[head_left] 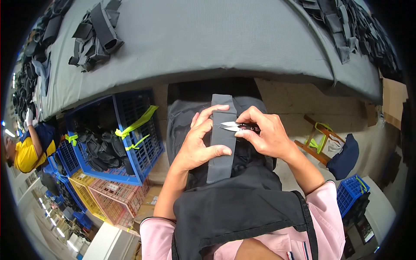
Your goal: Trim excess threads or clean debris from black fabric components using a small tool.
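Observation:
A flat strip of dark grey fabric (222, 149) lies lengthwise over my lap, on a black apron (234, 212). My left hand (201, 141) grips the strip along its left side, with the thumb across its face and fingertips near the far end. In my right hand (266, 132) are small thread snips (249, 127), pinched between thumb and fingers. Their pointed silver blades reach over the strip's right edge and stand slightly apart. Whether the blades touch a thread is too small to tell.
A table with a grey cover (208, 39) spans the far side, bearing a heap of grey strips (96, 37) and a larger pile (353, 32). At left stand a blue crate (138, 169) of dark pieces and a pink crate (117, 197). A wooden stool (318, 141) is at right; a person (30, 147) works far left.

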A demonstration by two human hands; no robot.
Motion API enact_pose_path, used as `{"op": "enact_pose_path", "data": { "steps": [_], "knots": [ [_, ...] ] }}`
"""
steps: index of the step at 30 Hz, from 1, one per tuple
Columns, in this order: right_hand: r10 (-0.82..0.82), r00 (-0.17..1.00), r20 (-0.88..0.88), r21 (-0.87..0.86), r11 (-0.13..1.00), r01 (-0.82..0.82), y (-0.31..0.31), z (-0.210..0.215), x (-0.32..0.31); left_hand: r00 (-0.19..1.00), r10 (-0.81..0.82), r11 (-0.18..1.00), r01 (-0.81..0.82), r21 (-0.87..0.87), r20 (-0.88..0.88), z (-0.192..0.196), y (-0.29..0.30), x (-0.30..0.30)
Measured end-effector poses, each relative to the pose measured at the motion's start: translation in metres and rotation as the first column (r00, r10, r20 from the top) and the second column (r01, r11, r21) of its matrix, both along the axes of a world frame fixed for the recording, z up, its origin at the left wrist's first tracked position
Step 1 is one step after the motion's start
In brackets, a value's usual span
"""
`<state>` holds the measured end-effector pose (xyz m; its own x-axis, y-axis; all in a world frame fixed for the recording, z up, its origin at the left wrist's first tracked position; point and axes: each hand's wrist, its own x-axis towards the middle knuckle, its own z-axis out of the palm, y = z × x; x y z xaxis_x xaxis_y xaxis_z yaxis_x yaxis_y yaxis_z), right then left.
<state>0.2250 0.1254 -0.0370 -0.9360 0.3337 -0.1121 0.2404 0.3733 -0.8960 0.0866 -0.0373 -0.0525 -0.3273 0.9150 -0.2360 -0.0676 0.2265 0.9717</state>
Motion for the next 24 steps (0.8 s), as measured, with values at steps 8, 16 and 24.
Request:
{"op": "enact_pose_path", "data": {
  "steps": [8, 16, 24],
  "knots": [
    [-0.098, 0.995, -0.008, -0.033, 0.995, 0.098, -0.009, -0.005, 0.002, 0.995, -0.008, 0.998, 0.015, 0.069, -0.1, 0.001, 0.005, 0.001],
    [-0.192, 0.976, -0.104, -0.242, 0.957, 0.162, -0.027, 0.009, 0.009, 0.813, 0.58, 0.8, -0.581, -0.15, -0.058, -0.01, 0.01, -0.004],
    [0.225, 0.908, -0.353, 0.338, 0.936, -0.1, -0.048, -0.006, -0.001, 0.718, 0.683, 0.714, -0.621, -0.323, 0.13, -0.007, 0.024, -0.017]
  ]
}}
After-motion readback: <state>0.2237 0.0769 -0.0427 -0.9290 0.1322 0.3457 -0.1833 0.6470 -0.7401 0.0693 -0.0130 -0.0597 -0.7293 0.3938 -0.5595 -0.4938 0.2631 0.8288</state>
